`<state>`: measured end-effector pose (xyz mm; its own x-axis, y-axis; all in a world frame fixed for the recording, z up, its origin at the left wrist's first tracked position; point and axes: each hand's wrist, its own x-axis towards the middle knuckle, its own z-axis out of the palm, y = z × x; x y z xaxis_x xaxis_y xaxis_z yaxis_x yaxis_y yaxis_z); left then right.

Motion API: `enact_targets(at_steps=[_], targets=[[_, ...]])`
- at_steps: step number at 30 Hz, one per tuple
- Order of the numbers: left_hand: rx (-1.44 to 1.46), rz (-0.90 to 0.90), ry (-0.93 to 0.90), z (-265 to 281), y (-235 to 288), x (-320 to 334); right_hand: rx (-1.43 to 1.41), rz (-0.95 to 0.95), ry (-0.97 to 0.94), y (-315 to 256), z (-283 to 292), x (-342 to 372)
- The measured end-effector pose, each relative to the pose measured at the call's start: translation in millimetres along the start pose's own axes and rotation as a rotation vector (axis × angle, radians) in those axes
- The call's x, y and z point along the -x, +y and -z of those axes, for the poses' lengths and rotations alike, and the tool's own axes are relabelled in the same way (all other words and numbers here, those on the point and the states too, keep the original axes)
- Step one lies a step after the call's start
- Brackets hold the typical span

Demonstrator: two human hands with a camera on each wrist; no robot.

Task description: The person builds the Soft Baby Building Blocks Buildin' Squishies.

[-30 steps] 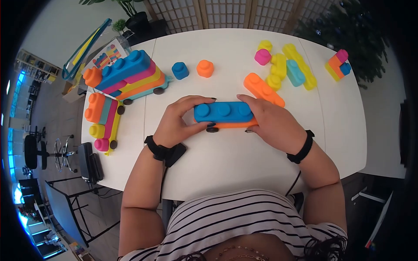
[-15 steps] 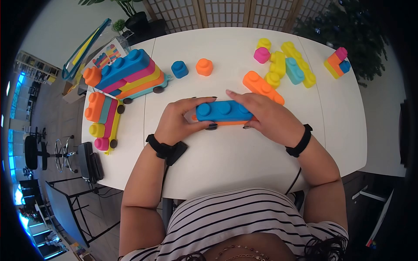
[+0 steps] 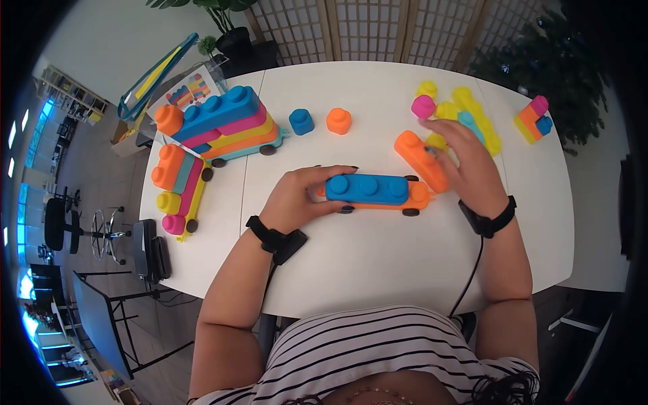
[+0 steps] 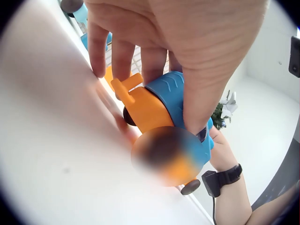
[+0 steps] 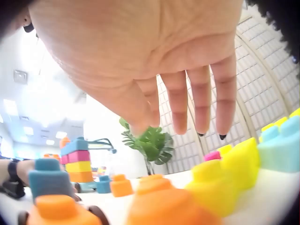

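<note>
Left hand [image 3: 293, 196] and right hand [image 3: 472, 158], above a white, smooth-topped table [image 3: 364, 270]. Nearest, the left grip is closed round the left end of a long blue plastic block [image 3: 368, 190] seated on an orange wheeled plastic base [image 3: 418, 194], thumb on the near side and fingers on the far side. The pair's long axis runs left to right; the base's right end, with its orange stud, is uncovered. The round wheels [image 3: 410, 212] are dark.

The right grip is open and holds nothing visible, its fingers apart. It is the nearer hand to a long orange studded block [image 3: 420, 162], which lies on the table just to the left of the palm, beside the thumb. This block's long axis slants from far left to near right, its near end close to the base's right end; contact there cannot be judged.

Beyond are rounded yellow blocks [image 3: 445, 111], a pale teal block [image 3: 468, 121] and a small magenta block [image 3: 423, 106], all matte and softly edged. Farther left are a small blue block [image 3: 302, 121] and a small orange block [image 3: 339, 121], well apart from both hands, then a tall multicoloured wheeled stack [image 3: 243, 125].
</note>
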<state>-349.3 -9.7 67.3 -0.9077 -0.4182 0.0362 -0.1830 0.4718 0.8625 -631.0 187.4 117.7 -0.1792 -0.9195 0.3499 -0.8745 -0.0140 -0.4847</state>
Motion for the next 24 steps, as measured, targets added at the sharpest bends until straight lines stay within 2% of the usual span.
enact_targets(at_steps=[3,6,9,11,15,18,21,23,24], targets=[[0.055,-0.039,-0.002,2.1,-3.1,-1.9,0.169,-0.080,0.069,40.5,1.7,2.7],[-0.007,0.024,-0.026,3.8,-1.5,-0.7,0.227,-0.146,-0.015,65.4,0.3,4.7],[-0.016,-0.001,-0.025,1.1,-6.7,-1.4,0.207,-0.117,-0.027,67.6,1.2,4.0],[0.038,-0.085,0.027,-2.2,-13.1,-1.9,0.211,-0.089,0.016,62.9,-0.8,3.9],[0.041,-0.071,0.014,-1.5,-12.7,-0.9,0.226,-0.112,0.025,60.5,-3.0,2.5],[0.027,-0.072,0.021,-1.2,-10.6,-1.9,0.129,-0.196,0.026,59.1,-4.0,1.9],[-0.012,0.012,-0.004,4.0,-0.8,0.0,0.148,-0.145,0.108,45.5,1.6,0.5],[0.002,-0.007,0.021,3.8,-0.4,-0.6,-0.235,-0.058,0.113,19.4,16.7,0.2],[0.006,-0.003,0.025,2.5,-1.5,-0.7,-0.267,-0.024,0.018,10.4,19.9,2.5]])
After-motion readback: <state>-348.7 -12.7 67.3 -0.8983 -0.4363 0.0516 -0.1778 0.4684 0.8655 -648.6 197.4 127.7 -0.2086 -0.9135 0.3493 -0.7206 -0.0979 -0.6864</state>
